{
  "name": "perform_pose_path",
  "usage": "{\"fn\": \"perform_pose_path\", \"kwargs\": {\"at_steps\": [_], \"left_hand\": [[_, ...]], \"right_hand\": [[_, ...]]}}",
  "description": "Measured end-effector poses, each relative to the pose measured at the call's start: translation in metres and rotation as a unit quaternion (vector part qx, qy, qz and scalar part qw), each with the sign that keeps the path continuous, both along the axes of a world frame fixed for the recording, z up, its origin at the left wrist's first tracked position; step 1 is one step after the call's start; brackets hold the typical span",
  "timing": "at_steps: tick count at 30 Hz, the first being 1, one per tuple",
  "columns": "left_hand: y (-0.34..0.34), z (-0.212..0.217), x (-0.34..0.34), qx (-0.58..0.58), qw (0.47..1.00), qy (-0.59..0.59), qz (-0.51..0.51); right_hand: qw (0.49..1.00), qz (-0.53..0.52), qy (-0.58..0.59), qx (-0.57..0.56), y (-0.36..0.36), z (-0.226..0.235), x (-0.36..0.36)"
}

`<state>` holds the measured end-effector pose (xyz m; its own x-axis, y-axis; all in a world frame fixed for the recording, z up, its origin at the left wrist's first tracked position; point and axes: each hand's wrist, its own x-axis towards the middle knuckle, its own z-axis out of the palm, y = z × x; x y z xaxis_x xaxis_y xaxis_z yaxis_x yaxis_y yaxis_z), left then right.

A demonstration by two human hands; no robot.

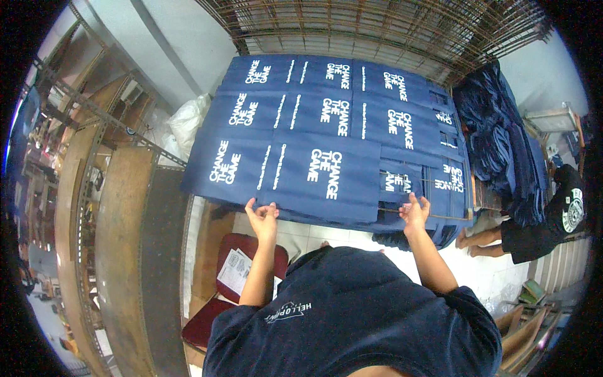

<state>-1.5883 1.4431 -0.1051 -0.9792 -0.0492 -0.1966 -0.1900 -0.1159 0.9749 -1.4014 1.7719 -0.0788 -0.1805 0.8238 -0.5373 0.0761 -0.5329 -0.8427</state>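
Observation:
Navy fabric panels with white lettering (298, 160) lie in rows over a wide rack in front of me. At the near edge of the front-left panel, my left hand (262, 220) has its thumb and fingers apart, touching or just beside the cloth. My right hand (415, 217) is further right, fingers bent and spread, over the near edge of a wire rack frame (453, 218). Through that frame, more printed navy panels (446, 176) show on a lower layer. Whether the right fingertips touch the wire is unclear.
Wire rack shelves (352, 28) are raised behind the panels. Dark folded cloth (496, 138) is piled at the right, with a person in black (553, 217) near it. A maroon chair (235, 251) bearing papers stands left of me. Metal-framed wooden shelving (119, 251) lines the left.

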Motion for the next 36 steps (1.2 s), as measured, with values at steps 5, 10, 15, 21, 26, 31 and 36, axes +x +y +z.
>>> {"fn": "perform_pose_path", "kwargs": {"at_steps": [5, 10, 15, 21, 26, 31, 36], "left_hand": [[-0.022, -0.013, 0.008, -0.155, 0.976, 0.104, 0.108], [-0.064, -0.058, 0.019, -0.285, 0.925, 0.132, 0.214], [-0.094, -0.114, 0.052, -0.367, 0.926, 0.07, 0.058], [-0.202, -0.338, 0.06, 0.205, 0.772, -0.362, -0.481], [-0.089, -0.326, 0.083, -0.477, 0.732, 0.079, -0.479], [-0.014, -0.252, 0.057, -0.281, 0.826, -0.115, -0.475], [0.035, -0.234, 0.07, -0.37, 0.823, -0.045, -0.429]], "right_hand": [[0.995, -0.074, -0.04, 0.056, 0.018, 0.02, 0.02], [0.982, -0.156, -0.031, 0.103, 0.04, 0.019, 0.04], [0.961, -0.228, -0.004, 0.159, 0.068, 0.014, 0.068], [0.913, -0.354, -0.014, 0.203, 0.12, -0.022, 0.147], [0.864, -0.407, -0.088, 0.284, 0.155, -0.053, 0.215], [0.911, -0.279, -0.212, 0.218, 0.152, -0.121, 0.304], [0.916, 0.214, -0.333, -0.059, 0.122, -0.247, 0.447]]}}
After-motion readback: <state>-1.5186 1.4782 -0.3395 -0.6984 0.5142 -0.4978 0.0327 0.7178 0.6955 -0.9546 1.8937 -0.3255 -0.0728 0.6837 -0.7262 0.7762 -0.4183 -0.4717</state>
